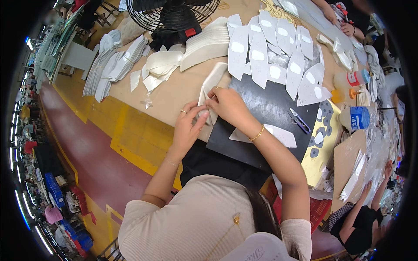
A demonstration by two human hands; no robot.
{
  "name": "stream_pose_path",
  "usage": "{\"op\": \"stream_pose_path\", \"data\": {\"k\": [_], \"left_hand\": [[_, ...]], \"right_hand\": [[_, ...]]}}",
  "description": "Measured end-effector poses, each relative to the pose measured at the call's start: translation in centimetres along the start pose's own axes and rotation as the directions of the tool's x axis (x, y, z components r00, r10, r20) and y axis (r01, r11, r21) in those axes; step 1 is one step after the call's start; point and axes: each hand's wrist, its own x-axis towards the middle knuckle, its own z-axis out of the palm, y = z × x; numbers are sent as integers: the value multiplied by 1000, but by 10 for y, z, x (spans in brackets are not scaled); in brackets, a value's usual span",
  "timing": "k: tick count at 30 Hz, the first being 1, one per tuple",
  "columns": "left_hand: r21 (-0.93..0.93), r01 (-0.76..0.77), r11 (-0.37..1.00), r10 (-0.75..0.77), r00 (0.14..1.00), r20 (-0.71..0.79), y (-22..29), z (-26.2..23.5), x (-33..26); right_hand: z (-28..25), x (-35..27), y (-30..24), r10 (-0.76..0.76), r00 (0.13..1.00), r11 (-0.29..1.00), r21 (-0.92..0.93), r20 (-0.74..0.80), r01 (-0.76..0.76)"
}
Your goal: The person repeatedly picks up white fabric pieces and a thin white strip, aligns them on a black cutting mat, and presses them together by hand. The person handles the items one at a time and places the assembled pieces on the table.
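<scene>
In the head view, both hands met over a cream cut piece (pixel 208 93) lying at the left edge of a black mat (pixel 265 117) on the desk (pixel 174 93). The left hand (pixel 188 126) pressed its fingers (pixel 201 116) closed against the piece's lower end, and the right hand (pixel 228 106) pinched the piece from the other side. Small scissors (pixel 299 120) lay on the mat, well apart. White pieces (pixel 278 56) overlapped beyond it, below a black fan (pixel 172 17).
</scene>
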Motion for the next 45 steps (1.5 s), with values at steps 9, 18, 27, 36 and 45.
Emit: {"op": "stream_pose_path", "data": {"k": [9, 18, 27, 36, 45], "left_hand": [[-533, 163, 830, -39, 971, 237, 16, -17, 12], [-582, 149, 799, -35, 979, 201, 17, -12, 16], [-496, 200, 845, -160, 979, 124, 16, -67, 22], [-410, 408, 816, -400, 910, 109, -57, -130, -9], [-480, 527, 702, -547, 830, 110, -61, -142, -30]], "right_hand": [[-15, -16, -14, 1, 986, 967, 250, -167, 41], [-22, -25, -1, -7, 999, 963, 269, -41, 18], [-62, -37, 10, 178, 980, 699, 689, 92, -192], [-140, -40, -34, 14, 995, 755, 653, -100, 56], [-164, -9, -74, -162, 898, 883, 345, -409, 317]]}}
